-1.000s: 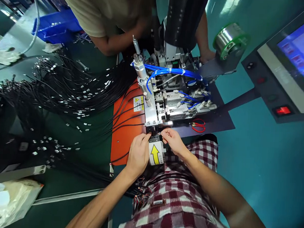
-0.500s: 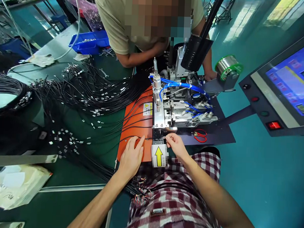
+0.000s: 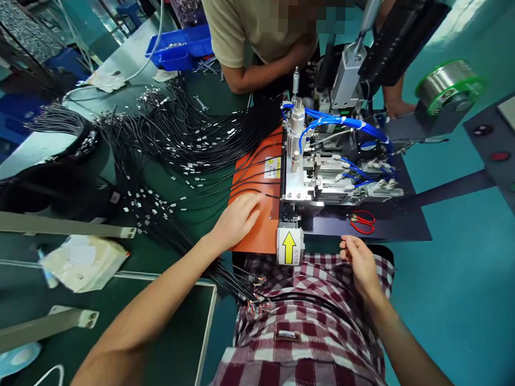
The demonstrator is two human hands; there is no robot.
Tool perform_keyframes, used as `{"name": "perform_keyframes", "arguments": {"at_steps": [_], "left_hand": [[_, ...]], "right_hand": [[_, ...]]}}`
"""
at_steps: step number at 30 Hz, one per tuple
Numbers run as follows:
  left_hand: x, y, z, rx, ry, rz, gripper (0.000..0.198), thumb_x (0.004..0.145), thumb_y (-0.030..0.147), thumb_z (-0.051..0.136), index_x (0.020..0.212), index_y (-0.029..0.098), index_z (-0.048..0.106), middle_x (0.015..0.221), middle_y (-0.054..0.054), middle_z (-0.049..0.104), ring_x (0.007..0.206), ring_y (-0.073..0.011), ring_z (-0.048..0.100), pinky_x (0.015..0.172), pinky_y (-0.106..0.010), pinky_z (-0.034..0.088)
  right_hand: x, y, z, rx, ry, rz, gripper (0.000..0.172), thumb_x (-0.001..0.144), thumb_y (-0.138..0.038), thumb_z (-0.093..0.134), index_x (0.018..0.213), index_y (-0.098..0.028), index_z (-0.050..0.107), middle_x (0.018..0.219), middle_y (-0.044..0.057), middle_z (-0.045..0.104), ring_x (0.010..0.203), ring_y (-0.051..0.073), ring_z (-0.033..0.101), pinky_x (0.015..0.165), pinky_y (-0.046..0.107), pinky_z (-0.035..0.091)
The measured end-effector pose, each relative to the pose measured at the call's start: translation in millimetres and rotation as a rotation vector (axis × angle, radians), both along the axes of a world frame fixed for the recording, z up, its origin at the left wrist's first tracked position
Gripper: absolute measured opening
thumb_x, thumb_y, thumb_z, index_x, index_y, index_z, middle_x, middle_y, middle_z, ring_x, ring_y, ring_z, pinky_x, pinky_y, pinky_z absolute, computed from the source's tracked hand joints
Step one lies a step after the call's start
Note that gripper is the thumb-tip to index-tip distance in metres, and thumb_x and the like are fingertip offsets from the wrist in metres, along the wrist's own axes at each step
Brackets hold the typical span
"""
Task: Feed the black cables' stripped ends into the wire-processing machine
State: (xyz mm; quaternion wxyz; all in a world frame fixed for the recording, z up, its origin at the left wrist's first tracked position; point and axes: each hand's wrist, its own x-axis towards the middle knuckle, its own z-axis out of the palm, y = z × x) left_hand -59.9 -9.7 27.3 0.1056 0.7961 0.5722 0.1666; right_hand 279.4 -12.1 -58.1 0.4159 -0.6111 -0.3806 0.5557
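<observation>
My left hand [image 3: 236, 219] rests over the orange plate [image 3: 260, 238], fingers bent forward with the thumb apart. Its fingertips are beside a black cable [image 3: 269, 194] that runs into the silver machine [image 3: 298, 180]; whether they touch it is hard to tell. Several more black cables lie across the plate into the machine's edge. Over my lap, below the dark base plate, my right hand [image 3: 360, 264] is closed with curled fingers, and nothing shows in it. Red-handled scissors [image 3: 362, 221] lie just above it. A white block with a yellow arrow [image 3: 289, 247] sits between my hands.
Bundled black cables [image 3: 208, 140] spread over the green table at left. More cables with bare coloured wire ends [image 3: 256, 305] hang by my lap. A solder spool [image 3: 449, 87] and a control panel [image 3: 504, 151] stand at right. A co-worker's arm [image 3: 270, 75] is behind the machine.
My right hand has drawn back from the cable end, right and down towards my lap. The nearest cable now lies at the machine's edge, and the view has shifted.
</observation>
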Motion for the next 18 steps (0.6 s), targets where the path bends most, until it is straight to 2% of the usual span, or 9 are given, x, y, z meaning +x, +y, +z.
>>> {"name": "perform_keyframes", "arguments": {"at_steps": [3, 5, 7, 10, 13, 15, 18], "left_hand": [[-5.0, -56.0, 11.1, -0.142, 0.177, -0.298, 0.021, 0.095, 0.021, 0.042, 0.098, 0.019, 0.063, 0.088, -0.006, 0.058, 0.083, -0.0177, 0.052, 0.077, -0.030, 0.043], [-9.4, -86.9, 13.8, -0.192, 0.318, -0.336, 0.018, 0.093, 0.019, 0.046, 0.099, 0.019, 0.063, 0.086, -0.005, 0.057, 0.082, -0.0185, 0.052, 0.075, -0.031, 0.042], [-15.5, -103.0, 14.4, -0.222, 0.403, -0.301, 0.019, 0.092, 0.016, 0.047, 0.103, 0.019, 0.062, 0.093, -0.007, 0.058, 0.091, -0.0205, 0.053, 0.079, -0.032, 0.041], [-26.2, -104.7, 16.9, -0.314, 0.411, -0.226, 0.022, 0.092, 0.010, 0.043, 0.097, 0.018, 0.063, 0.098, -0.008, 0.059, 0.096, -0.0216, 0.053, 0.080, -0.033, 0.040], [-36.5, -99.2, 22.9, -0.429, 0.297, -0.214, 0.022, 0.094, 0.014, 0.040, 0.093, 0.019, 0.061, 0.097, -0.006, 0.061, 0.093, -0.0196, 0.054, 0.082, -0.033, 0.040], [-41.9, -98.0, 25.9, -0.457, 0.218, -0.220, 0.021, 0.096, 0.017, 0.039, 0.100, 0.020, 0.059, 0.100, -0.005, 0.062, 0.098, -0.0191, 0.055, 0.089, -0.035, 0.039], [-46.7, -99.0, 26.2, -0.471, 0.146, -0.219, 0.026, 0.095, 0.012, 0.036, 0.107, 0.020, 0.058, 0.105, -0.006, 0.063, 0.105, -0.0198, 0.055, 0.094, -0.036, 0.040]], "right_hand": [[5.3, -7.1, 14.5, 0.046, -0.031, 0.002, 0.033, 0.080, -0.050, 0.065, 0.090, -0.019, 0.063, 0.073, 0.000, 0.056, 0.054, 0.010, 0.048, 0.052, 0.025, 0.039], [2.1, -10.6, 25.4, 0.063, -0.036, 0.032, 0.028, 0.081, -0.046, 0.065, 0.088, -0.019, 0.063, 0.071, 0.000, 0.055, 0.055, 0.011, 0.048, 0.053, 0.025, 0.040], [-6.3, -12.8, 36.4, 0.061, -0.030, 0.088, 0.025, 0.083, -0.045, 0.063, 0.087, -0.020, 0.063, 0.071, 0.000, 0.055, 0.055, 0.011, 0.048, 0.053, 0.026, 0.041], [-21.9, -16.6, 53.2, 0.062, -0.025, 0.200, 0.023, 0.086, -0.043, 0.059, 0.085, -0.020, 0.061, 0.070, 0.000, 0.054, 0.055, 0.011, 0.047, 0.054, 0.026, 0.041], [-33.3, -24.7, 68.3, 0.059, -0.066, 0.332, 0.020, 0.089, -0.040, 0.056, 0.085, -0.021, 0.058, 0.068, -0.002, 0.051, 0.056, 0.011, 0.047, 0.056, 0.024, 0.041], [-38.5, -32.3, 75.0, 0.083, -0.110, 0.448, 0.019, 0.091, -0.038, 0.055, 0.084, -0.021, 0.057, 0.069, -0.002, 0.052, 0.060, 0.012, 0.048, 0.058, 0.024, 0.041], [-45.4, -43.3, 78.7, 0.128, -0.147, 0.647, 0.019, 0.093, -0.034, 0.051, 0.082, -0.021, 0.057, 0.073, -0.001, 0.055, 0.066, 0.013, 0.050, 0.061, 0.024, 0.041]]}}
